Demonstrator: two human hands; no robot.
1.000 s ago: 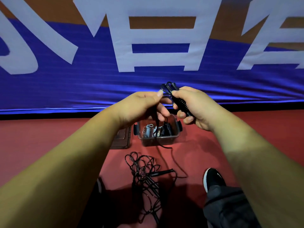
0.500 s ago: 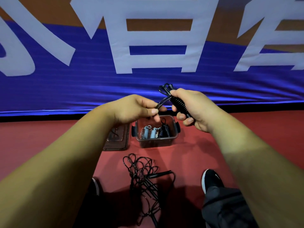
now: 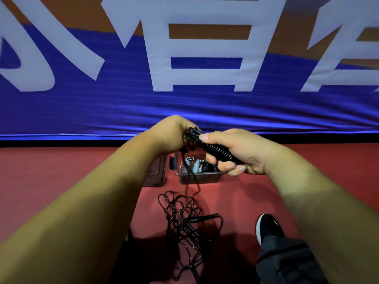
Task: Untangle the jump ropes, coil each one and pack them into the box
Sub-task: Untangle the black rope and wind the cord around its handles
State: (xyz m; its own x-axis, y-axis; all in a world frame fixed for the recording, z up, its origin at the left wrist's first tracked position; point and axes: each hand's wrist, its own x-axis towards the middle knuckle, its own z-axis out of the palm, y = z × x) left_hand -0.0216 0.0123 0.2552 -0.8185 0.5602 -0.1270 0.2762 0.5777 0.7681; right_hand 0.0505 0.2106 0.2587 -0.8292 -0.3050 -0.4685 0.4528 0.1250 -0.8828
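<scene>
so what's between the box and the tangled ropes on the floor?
Head view: between box and tangle, red floor crossed by one black cord hanging from the held rope.

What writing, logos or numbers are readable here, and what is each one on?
On the banner: three huge white Chinese characters, all cut off by the picture's top edge, so none reads for certain; the middle one may be "自".
On the shoe: a white curved logo mark, no letters.
On the box and the jump rope: no writing visible.
</scene>
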